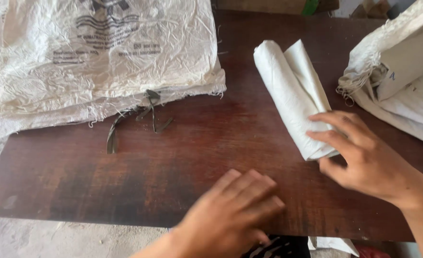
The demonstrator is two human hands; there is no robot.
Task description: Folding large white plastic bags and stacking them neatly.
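While right hand fingers touch rolled sack, spread | left hand flat, holding nothing, on table

Two bare grips: left grip, right grip; forearms unsleeved, no rings.
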